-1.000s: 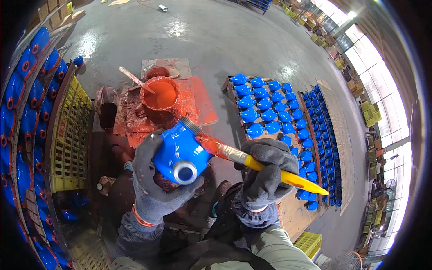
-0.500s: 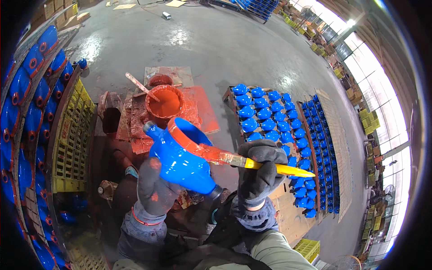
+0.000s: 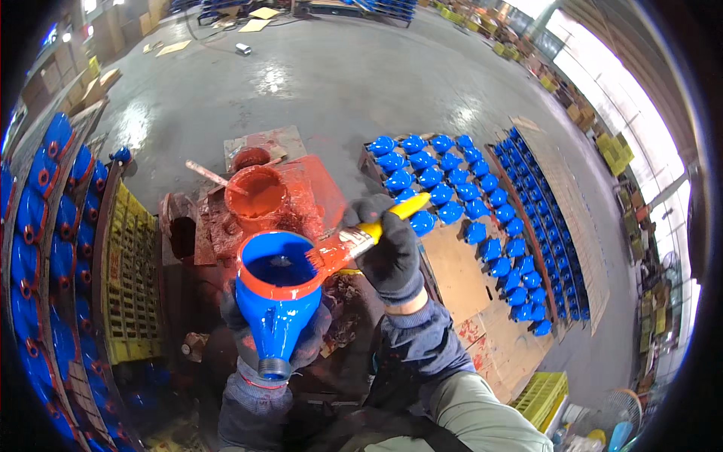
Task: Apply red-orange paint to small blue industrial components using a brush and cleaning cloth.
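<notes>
My left hand (image 3: 314,335), in a dark grey glove, grips a glossy blue metal housing (image 3: 277,316) from beneath. The housing has a wide round opening facing up and a threaded pipe end pointing toward me. Red paint coats the band around its rim. My right hand (image 3: 393,260), gloved too, is closed around a paintbrush (image 3: 407,208) with a yellow handle. Its red-soaked bristles touch the right side of the rim. Beyond the housing stands a bucket of red paint (image 3: 260,220), with a paint-smeared stick (image 3: 205,173) leaning in it.
Paint-stained cardboard (image 3: 320,184) lies under the bucket. To the right, rows of blue housings (image 3: 444,177) stand on a cardboard-covered pallet (image 3: 459,275). At the left are stacked racks of red-rimmed blue housings (image 3: 64,211) and a yellow crate (image 3: 134,271). Another yellow crate (image 3: 542,399) sits lower right.
The housing has turned, bringing its threaded end from the lower right round toward me. The brush handle has swung upward, and the bristles have moved along the rim. The view has shifted slightly.
</notes>
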### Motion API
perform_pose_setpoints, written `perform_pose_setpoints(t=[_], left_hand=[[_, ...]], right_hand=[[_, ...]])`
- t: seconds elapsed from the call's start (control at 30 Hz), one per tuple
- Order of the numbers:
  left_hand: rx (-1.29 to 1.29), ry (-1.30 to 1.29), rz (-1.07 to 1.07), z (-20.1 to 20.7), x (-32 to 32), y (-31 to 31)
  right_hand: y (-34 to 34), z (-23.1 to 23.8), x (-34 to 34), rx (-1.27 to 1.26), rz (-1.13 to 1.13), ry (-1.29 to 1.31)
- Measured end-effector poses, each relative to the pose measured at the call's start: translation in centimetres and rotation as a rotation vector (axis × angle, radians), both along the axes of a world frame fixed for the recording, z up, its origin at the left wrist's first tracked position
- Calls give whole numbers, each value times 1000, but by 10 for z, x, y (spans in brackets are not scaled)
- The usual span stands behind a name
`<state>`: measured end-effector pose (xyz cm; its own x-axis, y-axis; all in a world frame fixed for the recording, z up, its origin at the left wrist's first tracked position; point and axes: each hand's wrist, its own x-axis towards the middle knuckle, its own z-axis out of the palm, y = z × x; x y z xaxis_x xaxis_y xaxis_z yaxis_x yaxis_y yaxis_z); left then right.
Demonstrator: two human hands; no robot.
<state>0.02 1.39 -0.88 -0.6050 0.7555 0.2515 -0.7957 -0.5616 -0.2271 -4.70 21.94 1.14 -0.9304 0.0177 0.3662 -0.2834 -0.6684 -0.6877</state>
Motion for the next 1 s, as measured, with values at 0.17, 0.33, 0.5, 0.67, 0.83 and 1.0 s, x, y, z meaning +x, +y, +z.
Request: perform_pose_setpoints(t=[0.17,0.33,0.5,0.67,0.83,1.0], left_hand=[[-81,47,-125,-7,13,9],[-92,-159,-269,-14,33,25],[68,-283,-488,-15,45,38],[200,-99,-609,-7,39,41],[-508,221,129,-10,10,33],[-1627,621,764,-18,-16,25]], right_hand=[[13,-22,-15,-198,309,20],[13,-35,-26,-520,560,-61],[6,-30,-23,-592,658,-17],[1,-24,-18,-556,492,-117],[15,-18,-19,-467,122,-190],[9,1,-3,668,-572,-20]])
